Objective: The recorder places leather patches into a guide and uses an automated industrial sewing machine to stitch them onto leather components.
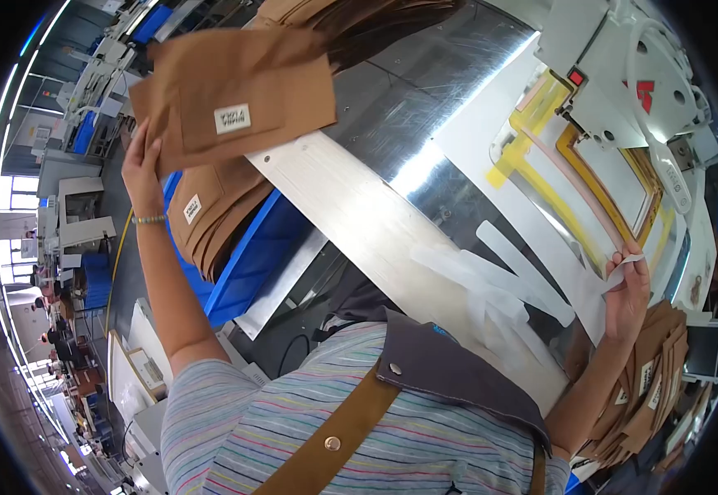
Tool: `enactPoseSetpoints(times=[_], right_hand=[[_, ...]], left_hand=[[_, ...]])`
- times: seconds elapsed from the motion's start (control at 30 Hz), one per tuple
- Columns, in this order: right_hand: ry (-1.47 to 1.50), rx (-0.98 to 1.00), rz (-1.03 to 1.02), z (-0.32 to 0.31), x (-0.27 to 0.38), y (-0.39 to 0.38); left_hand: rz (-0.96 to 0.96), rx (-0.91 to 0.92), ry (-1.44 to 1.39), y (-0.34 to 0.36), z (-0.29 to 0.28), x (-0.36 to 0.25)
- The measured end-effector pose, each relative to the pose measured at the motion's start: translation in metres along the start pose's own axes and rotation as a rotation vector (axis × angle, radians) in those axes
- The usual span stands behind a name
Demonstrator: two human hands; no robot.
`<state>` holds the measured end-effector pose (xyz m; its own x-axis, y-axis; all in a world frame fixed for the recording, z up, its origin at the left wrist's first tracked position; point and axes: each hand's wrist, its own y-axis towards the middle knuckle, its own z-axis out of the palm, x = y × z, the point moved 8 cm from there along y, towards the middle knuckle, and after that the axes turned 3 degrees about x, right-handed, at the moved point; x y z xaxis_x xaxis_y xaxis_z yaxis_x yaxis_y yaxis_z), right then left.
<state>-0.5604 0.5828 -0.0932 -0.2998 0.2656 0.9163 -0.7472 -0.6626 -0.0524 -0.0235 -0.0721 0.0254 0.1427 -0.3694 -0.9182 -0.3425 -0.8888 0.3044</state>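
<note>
My left hand grips the lower left edge of a brown fabric piece with a white label sewn on it. The piece hangs out over a blue bin that holds a stack of similar labelled brown pieces. At the right, my right hand pinches a thin white strip between thumb and fingers. It is beside the near corner of a yellow-edged clamp frame on a white sewing machine.
Several loose white strips lie on the metal table. More brown pieces are heaped at the far edge, and another labelled pile sits at my right, near a small monitor. Other workstations stand along the left.
</note>
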Motion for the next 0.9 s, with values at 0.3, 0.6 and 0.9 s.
enactPoseSetpoints(times=[0.3,0.6,0.9], right_hand=[[0.014,0.016,0.001,-0.002,-0.007,0.003],[-0.026,0.031,-0.018,0.005,-0.001,-0.002],[-0.057,0.023,0.012,0.014,-0.003,-0.002]], left_hand=[[-0.24,-0.285,0.309,-0.193,-0.2,0.166],[0.353,-0.011,1.22,-0.144,0.0,0.08],[0.275,0.22,1.54,-0.096,0.088,0.127]])
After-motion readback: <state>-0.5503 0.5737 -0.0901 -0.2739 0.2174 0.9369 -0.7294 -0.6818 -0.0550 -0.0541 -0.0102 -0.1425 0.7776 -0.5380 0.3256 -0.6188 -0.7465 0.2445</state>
